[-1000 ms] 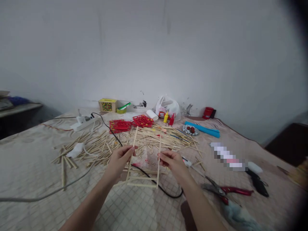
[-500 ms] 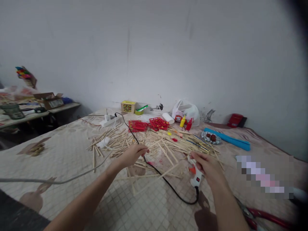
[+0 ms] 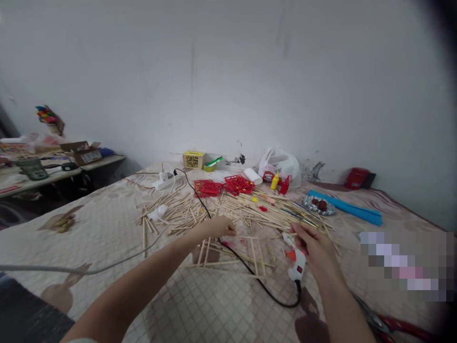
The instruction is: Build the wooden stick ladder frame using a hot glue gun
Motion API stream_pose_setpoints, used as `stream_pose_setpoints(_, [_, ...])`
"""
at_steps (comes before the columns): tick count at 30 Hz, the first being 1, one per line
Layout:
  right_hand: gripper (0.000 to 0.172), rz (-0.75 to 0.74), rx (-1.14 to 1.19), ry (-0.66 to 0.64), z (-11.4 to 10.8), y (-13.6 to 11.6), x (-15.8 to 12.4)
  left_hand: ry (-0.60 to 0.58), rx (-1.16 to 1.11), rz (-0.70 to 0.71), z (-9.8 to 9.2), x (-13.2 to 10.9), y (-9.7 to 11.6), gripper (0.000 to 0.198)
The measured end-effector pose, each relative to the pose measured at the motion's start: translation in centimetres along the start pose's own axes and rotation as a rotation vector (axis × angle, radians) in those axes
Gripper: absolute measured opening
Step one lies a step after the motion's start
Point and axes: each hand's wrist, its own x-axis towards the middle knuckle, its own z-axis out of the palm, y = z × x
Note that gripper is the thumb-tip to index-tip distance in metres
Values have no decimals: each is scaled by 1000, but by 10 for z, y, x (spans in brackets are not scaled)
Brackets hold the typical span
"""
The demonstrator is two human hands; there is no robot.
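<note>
My left hand [image 3: 224,226] is closed at the far side of a frame of thin wooden sticks [image 3: 255,257]; its fingertips face away, and what they hold, if anything, is hidden. The stick frame has crossing pieces at both ends. On the right lies a white glue gun [image 3: 298,267] with an orange trigger. My right hand [image 3: 310,240] is beside its nozzle end, fingers pinched together; whatever is between them is too small to make out. A black cord [image 3: 246,267] runs from the glue gun, over the stick frame and past my left hand.
Loose wooden sticks [image 3: 178,209] spread behind my hands, near red stick panels [image 3: 208,187]. A power strip [image 3: 166,181] stands back left. Paint bottles [image 3: 274,181], a plastic bag [image 3: 280,164] and a foil tray [image 3: 310,206] are farther right. Red-handled pliers [image 3: 396,326] lie front right.
The stick frame has turned and now appears flatter and squarer to me. My left hand shows slightly farther right. The whole view has shifted a little; my right hand remains beside the glue gun.
</note>
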Motion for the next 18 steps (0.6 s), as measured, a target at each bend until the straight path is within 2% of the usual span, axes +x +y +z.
stream_pose_setpoints(4, [32,19,41,33,0,-2,-1,153,38,-148,-14,-4,-33,25])
stream_pose_setpoints(7, [33,38,49,44,0,-3,-2,335,100,-318,-39,-23,-69,29])
stream_pose_setpoints(9, [32,41,44,44,0,-4,-2,416,145,-418,-55,-41,-94,31])
stream_pose_setpoints(14, [31,43,55,38,1,-3,-4,463,222,-632,-76,-85,-144,30])
stream_pose_setpoints(18, [29,75,78,17,4,-1,-4,436,244,-725,-79,-97,-165,30])
